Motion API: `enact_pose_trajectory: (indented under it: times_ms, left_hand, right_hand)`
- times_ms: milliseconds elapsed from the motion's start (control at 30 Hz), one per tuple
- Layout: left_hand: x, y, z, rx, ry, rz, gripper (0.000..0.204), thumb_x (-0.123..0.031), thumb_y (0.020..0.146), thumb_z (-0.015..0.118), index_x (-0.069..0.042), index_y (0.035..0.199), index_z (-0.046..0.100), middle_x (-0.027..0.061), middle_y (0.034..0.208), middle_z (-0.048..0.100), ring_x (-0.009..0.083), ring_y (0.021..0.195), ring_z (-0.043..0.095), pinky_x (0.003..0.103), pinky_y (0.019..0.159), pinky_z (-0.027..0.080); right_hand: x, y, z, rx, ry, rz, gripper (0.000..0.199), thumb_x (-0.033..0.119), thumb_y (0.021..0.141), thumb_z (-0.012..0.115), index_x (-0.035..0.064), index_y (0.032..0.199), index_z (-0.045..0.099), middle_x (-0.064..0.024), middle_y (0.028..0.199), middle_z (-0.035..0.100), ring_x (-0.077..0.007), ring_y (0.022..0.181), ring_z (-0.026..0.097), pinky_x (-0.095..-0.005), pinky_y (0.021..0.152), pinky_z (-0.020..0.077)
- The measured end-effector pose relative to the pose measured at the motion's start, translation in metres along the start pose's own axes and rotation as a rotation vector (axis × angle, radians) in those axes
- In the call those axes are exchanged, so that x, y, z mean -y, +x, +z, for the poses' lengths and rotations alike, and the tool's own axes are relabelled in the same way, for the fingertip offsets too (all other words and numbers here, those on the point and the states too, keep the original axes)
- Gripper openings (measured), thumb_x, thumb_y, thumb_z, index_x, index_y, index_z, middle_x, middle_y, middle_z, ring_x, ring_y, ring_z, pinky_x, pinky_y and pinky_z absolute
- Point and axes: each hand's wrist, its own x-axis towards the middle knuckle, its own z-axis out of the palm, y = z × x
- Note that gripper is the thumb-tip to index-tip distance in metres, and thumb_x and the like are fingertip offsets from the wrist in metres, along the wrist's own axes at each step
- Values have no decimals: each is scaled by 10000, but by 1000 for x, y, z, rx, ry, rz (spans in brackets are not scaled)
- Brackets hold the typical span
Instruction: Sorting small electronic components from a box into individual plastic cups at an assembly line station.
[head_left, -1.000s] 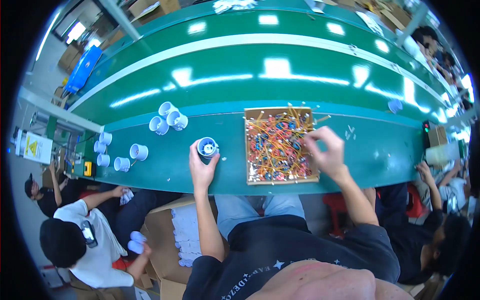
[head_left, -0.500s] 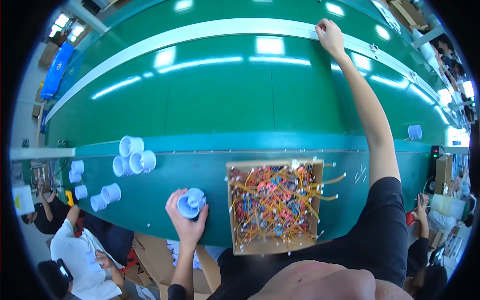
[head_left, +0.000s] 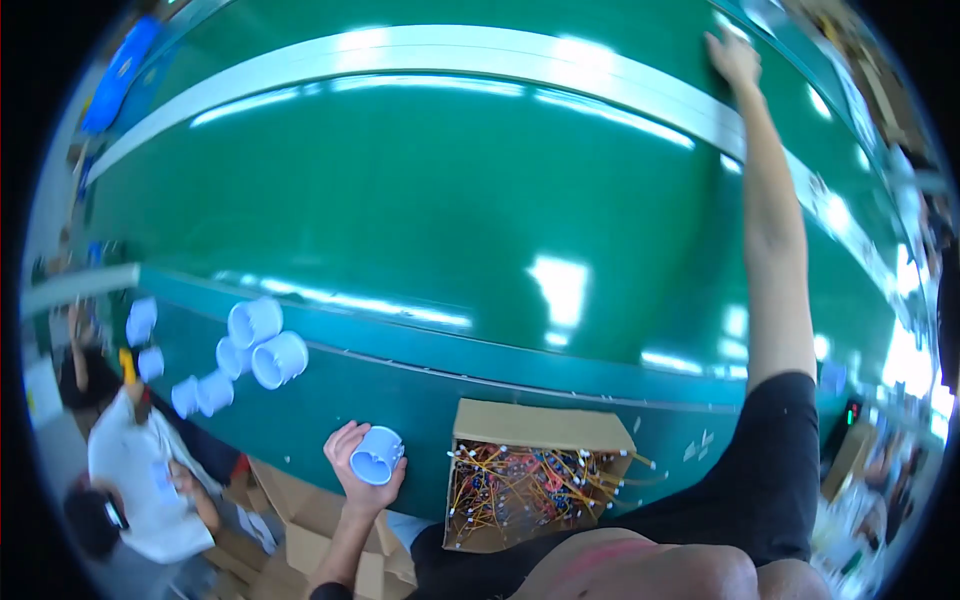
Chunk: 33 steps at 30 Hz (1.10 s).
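Observation:
My left hand [head_left: 362, 487] is wrapped round a pale blue-white plastic cup-shaped housing [head_left: 377, 457], its round mouth facing up toward me. That housing is held above the near edge of the green worktop. Far out at the upper right, my right hand [head_left: 735, 58] reaches past the white strip [head_left: 470, 48] over the green surface. Its fingers look stretched and apart, somewhat blurred, and I see nothing in them. In front of my body, an open cardboard box [head_left: 545, 422] holds a tangle of small wired parts [head_left: 530, 490] with orange, red and dark leads and white connectors.
Several similar housings [head_left: 280, 360] stand in a cluster left of my left hand, with more further left. Another housing [head_left: 832, 377] sits at the right. Cardboard cartons [head_left: 310, 530] are below the bench edge. A person in a white shirt [head_left: 140, 475] sits at the left.
My right hand has moved further out and right, its fingers opening from a curled pose. The view has shifted, so the box and the left hand with the housing appear lower.

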Motion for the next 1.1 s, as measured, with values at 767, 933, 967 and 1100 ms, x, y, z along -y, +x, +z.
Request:
enact_pose_trajectory:
  times_ms: [767, 933, 967, 1100]
  left_hand:
    - [8, 0, -7, -41, -198, 131, 686, -263, 634, 848, -96, 1195, 489, 76, 1159, 572, 281, 1115, 523, 422, 963, 359]
    - [18, 0, 11, -122, -346, 215, 678, -291, 660, 812, -74, 1212, 483, 126, 1160, 555, 309, 1102, 509, 405, 958, 369]
    - [19, 2, 11, -114, -298, 231, 670, -289, 666, 801, -70, 1213, 482, 135, 1164, 550, 313, 1104, 506, 409, 955, 373]
    - [17, 6, 23, -171, -219, 307, 639, -271, 665, 788, -67, 1196, 498, 142, 1166, 540, 319, 1094, 495, 412, 957, 379]
  right_hand:
    - [26, -66, -184, -309, 236, -499, 325, 292, 976, 517, 91, 1223, 580, -123, 1015, 671, -220, 895, 661, -325, 761, 507]
    - [40, -180, -288, -348, 216, -583, 323, 147, 992, 478, 116, 1307, 542, -87, 1096, 666, -143, 876, 651, -279, 741, 504]
    - [68, -218, -317, -366, 213, -579, 323, 147, 992, 478, 116, 1307, 542, -87, 1096, 666, -143, 876, 651, -279, 741, 504]
    - [166, -373, -408, -265, 599, -596, 256, 162, 970, 543, 86, 1208, 597, -104, 1016, 666, -154, 864, 642, -283, 749, 507]
